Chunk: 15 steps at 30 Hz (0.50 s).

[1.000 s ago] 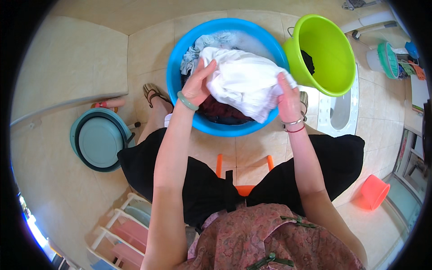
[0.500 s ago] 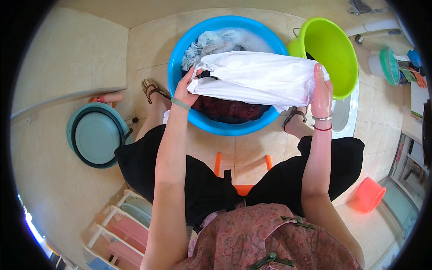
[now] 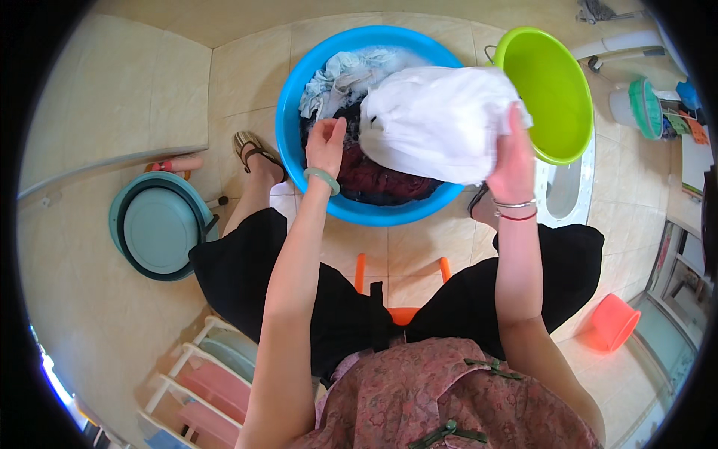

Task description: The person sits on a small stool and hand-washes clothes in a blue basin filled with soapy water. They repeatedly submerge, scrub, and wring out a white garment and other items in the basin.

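A wet white garment (image 3: 437, 120) is bunched above the right side of the blue wash basin (image 3: 299, 82). My right hand (image 3: 512, 161) grips it from the right, near the lime-green basin (image 3: 550, 90). My left hand (image 3: 327, 146), with a pale green bangle at the wrist, hovers over the blue basin at the garment's left edge, fingers loosely curled; I cannot tell whether it still touches the cloth. Dark red clothes (image 3: 374, 179) and a light blue piece (image 3: 336, 78) lie soaking in the blue basin.
A teal basin (image 3: 153, 224) sits on the tiled floor at left. An orange stool (image 3: 396, 288) is under me. A small red bucket (image 3: 612, 322) stands at lower right. A white rack (image 3: 198, 382) is at lower left, with bathroom fittings at upper right.
The white garment was stretched wide between both hands; now it is gathered into a bundle at the right, and my left hand has dropped away toward the basin's middle.
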Available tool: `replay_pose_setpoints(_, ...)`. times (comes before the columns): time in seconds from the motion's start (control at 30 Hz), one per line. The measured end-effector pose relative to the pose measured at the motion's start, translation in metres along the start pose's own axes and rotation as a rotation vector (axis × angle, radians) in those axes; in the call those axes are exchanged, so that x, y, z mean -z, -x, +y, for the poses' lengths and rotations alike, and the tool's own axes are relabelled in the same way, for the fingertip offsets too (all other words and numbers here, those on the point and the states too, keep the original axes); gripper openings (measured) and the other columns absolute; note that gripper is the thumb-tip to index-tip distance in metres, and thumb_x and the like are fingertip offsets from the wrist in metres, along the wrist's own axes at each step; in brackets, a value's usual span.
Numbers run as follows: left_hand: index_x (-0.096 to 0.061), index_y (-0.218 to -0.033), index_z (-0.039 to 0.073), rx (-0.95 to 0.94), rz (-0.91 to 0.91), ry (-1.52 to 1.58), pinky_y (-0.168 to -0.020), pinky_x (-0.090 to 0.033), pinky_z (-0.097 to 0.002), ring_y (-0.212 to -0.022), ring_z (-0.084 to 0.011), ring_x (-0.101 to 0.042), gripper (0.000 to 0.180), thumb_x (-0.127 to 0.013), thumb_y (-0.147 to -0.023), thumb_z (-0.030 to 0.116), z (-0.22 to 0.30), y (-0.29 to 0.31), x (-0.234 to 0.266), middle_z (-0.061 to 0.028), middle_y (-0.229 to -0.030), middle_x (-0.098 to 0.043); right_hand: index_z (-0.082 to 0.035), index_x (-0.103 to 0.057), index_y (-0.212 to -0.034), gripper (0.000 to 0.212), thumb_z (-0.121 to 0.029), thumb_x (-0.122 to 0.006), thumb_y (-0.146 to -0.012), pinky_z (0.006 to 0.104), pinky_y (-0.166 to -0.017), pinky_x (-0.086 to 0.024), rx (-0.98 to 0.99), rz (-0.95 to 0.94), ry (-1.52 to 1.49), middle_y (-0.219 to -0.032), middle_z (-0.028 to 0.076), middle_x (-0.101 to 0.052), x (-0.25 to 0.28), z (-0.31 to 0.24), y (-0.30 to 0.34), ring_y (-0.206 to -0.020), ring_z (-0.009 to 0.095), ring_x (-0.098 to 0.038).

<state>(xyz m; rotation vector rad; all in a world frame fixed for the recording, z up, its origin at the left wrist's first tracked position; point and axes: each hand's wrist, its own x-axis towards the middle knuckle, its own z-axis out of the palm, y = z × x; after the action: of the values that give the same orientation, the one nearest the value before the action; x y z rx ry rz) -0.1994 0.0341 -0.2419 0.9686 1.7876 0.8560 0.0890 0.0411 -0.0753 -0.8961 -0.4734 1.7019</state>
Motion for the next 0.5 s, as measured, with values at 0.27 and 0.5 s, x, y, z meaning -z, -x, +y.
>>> replay_pose_setpoints(0.27,-0.032,-0.142,0.002,0.406,-0.718,1.193,-0.106,-0.038,-0.0407,-0.125,-0.0280,-0.047,0.063,-0.045,-0.095,0.042,0.095,0.038,0.003,-0.0134,-0.139,-0.045,0.002,-0.041,-0.135,0.061,-0.022,-0.061,-0.082,0.0357,-0.107,-0.031,0.165,-0.620,0.857,-0.133,0.018,-0.049,-0.042,0.094,0.035,-0.126,0.029,-0.044)
replay_pose_setpoints(0.5,-0.045,-0.128,-0.006,0.416,-0.653,1.072,-0.092,-0.051,-0.0409,-0.106,-0.0326,-0.060,0.055,-0.053,-0.077,0.013,0.123,0.032,0.022,-0.0198,-0.120,-0.058,-0.001,-0.064,-0.097,0.035,-0.035,-0.058,-0.089,0.0366,-0.088,-0.049,-0.260,0.262,0.405,-0.105,0.013,-0.068,0.112,0.071,-0.023,-0.100,0.018,-0.063)
